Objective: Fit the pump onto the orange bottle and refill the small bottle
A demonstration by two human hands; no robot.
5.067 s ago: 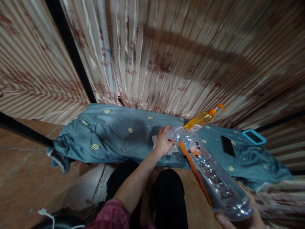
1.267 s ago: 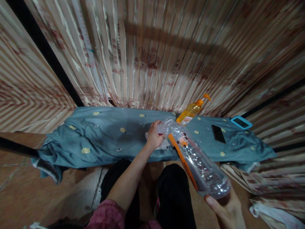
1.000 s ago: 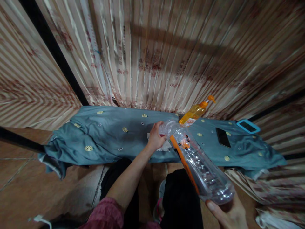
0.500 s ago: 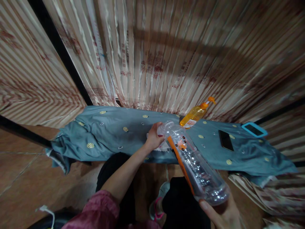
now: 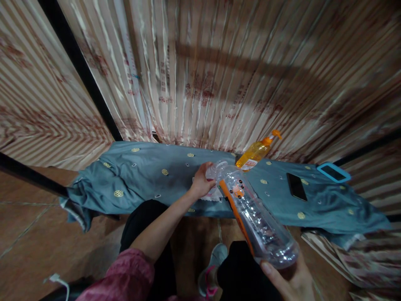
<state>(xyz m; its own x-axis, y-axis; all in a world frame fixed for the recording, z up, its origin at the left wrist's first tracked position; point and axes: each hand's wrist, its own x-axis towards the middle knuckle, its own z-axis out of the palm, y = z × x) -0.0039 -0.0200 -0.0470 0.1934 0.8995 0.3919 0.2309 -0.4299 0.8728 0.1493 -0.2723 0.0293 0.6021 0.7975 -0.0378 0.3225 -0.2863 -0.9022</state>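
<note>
A large clear plastic bottle (image 5: 260,217) with an orange-edged label tilts across the front of the cloth, its neck up and to the left. My right hand (image 5: 290,278) grips its base from below, the thumb on the near side. At the mouth end, my left hand (image 5: 203,182) is closed around the neck; part of its fingers is hidden. Beneath that hand a small clear plastic piece (image 5: 215,194) lies on the cloth, too blurred to name. Behind the bottle stands an orange pump bottle (image 5: 254,154) of yellow liquid.
A patterned blue-grey cloth (image 5: 140,167) covers the narrow bench. To the right lie a dark phone (image 5: 296,187) and a blue-framed device (image 5: 333,172). Striped curtains (image 5: 203,75) hang close behind, with black poles (image 5: 81,71) at the sides. My knees are just below the front edge.
The view has shifted slightly. Both hands keep their places on the clear bottle, whose base has moved a little to the left.
</note>
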